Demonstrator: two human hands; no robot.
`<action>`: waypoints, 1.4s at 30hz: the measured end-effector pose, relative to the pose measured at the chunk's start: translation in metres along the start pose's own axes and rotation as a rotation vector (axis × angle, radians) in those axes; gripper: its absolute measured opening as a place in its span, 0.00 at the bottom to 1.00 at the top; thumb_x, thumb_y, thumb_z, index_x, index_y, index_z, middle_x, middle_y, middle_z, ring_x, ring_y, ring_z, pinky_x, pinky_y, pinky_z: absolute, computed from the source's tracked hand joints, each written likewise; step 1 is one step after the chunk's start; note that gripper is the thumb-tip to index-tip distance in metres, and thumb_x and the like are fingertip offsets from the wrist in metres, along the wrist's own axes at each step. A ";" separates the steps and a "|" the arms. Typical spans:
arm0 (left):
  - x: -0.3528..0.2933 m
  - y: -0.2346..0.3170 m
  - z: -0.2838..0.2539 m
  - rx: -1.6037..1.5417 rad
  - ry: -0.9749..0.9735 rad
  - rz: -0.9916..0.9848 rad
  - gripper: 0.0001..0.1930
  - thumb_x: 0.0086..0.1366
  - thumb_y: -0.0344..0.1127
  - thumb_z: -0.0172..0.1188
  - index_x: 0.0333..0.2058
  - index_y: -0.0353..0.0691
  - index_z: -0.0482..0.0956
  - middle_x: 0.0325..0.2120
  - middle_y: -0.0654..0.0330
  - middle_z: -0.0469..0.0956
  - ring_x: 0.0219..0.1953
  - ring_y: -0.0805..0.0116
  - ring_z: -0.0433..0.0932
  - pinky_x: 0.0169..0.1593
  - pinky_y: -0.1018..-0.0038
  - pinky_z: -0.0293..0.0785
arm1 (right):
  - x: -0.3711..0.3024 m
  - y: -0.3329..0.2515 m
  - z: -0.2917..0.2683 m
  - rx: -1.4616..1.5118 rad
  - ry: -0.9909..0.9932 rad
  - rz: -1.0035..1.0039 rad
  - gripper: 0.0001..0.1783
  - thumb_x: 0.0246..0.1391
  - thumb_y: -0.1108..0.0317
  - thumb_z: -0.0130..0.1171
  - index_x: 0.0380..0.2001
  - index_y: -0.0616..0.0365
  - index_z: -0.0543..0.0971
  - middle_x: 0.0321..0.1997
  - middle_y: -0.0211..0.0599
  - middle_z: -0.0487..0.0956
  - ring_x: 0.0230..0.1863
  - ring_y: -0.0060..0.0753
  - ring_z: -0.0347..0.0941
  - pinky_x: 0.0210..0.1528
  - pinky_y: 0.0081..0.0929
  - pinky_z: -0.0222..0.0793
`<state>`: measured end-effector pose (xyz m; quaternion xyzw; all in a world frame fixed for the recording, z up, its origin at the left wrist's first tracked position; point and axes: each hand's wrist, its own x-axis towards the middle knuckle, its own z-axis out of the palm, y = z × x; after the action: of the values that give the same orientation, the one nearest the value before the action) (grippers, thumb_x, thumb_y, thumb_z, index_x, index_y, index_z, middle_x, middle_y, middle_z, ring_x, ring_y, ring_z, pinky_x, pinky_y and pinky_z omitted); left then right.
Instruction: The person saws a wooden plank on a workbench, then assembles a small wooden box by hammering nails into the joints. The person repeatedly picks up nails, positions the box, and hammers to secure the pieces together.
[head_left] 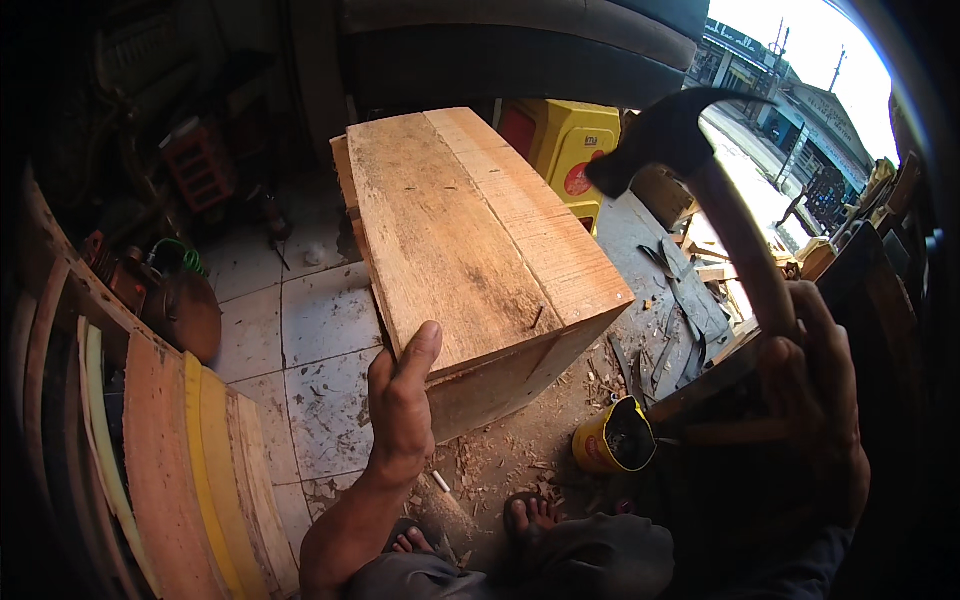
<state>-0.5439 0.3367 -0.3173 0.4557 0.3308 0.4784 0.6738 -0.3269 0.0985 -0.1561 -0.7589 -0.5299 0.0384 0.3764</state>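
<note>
A large wooden box (440,220) of raw planks stands in front of me. My left hand (402,400) is closed on its near left corner, thumb over the top edge and fingers down the side. A bent-looking nail (538,317) sticks up from the top board near the front edge. Raised on the right, my right hand (815,385) is wrapped round the wooden handle of a claw hammer (725,190). The dark hammer head is in the air, apart from the box.
A yellow container (618,438) stands on the floor by my feet, amid wood shavings. Curved planks (160,460) lean at the left. Behind the box are a yellow plastic item (570,140) and a dark padded seat (520,50). Dark scraps (690,300) and offcuts lie at the right.
</note>
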 end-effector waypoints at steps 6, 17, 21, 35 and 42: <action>0.005 -0.015 0.008 -0.090 -0.133 -0.081 0.19 0.71 0.42 0.61 0.51 0.31 0.80 0.45 0.59 0.81 0.50 0.71 0.76 0.59 0.72 0.68 | -0.016 -0.002 0.006 -0.280 -0.210 -0.071 0.24 0.70 0.49 0.54 0.51 0.61 0.69 0.19 0.28 0.69 0.14 0.22 0.65 0.15 0.23 0.61; 0.003 -0.013 0.008 -0.091 -0.146 -0.127 0.18 0.71 0.42 0.62 0.50 0.33 0.81 0.44 0.60 0.82 0.50 0.72 0.76 0.59 0.72 0.67 | -0.018 -0.011 0.012 0.008 -0.239 0.081 0.18 0.68 0.55 0.59 0.45 0.59 0.71 0.19 0.32 0.73 0.14 0.34 0.69 0.19 0.30 0.64; 0.003 -0.009 0.007 -0.082 -0.078 -0.093 0.18 0.71 0.42 0.62 0.50 0.33 0.80 0.43 0.61 0.81 0.50 0.72 0.76 0.60 0.72 0.67 | -0.020 0.004 0.006 -0.218 -0.164 0.028 0.22 0.70 0.50 0.56 0.48 0.59 0.69 0.23 0.28 0.73 0.15 0.20 0.68 0.16 0.24 0.59; 0.001 -0.007 -0.009 -0.056 -0.092 -0.120 0.21 0.70 0.43 0.63 0.53 0.33 0.79 0.45 0.60 0.81 0.49 0.71 0.77 0.59 0.72 0.68 | -0.020 0.004 0.015 0.725 0.447 -0.021 0.16 0.65 0.68 0.60 0.50 0.59 0.66 0.23 0.44 0.77 0.18 0.47 0.77 0.22 0.46 0.73; 0.005 -0.031 0.024 -0.186 -0.227 -0.176 0.20 0.71 0.41 0.61 0.53 0.32 0.78 0.45 0.59 0.81 0.48 0.71 0.78 0.56 0.71 0.73 | -0.028 -0.023 -0.001 -0.546 -0.272 0.049 0.20 0.65 0.69 0.58 0.53 0.59 0.62 0.23 0.40 0.76 0.20 0.43 0.76 0.23 0.43 0.75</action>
<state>-0.5101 0.3304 -0.3372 0.4119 0.2455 0.3916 0.7853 -0.3564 0.0780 -0.1509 -0.8324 -0.5479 0.0050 0.0829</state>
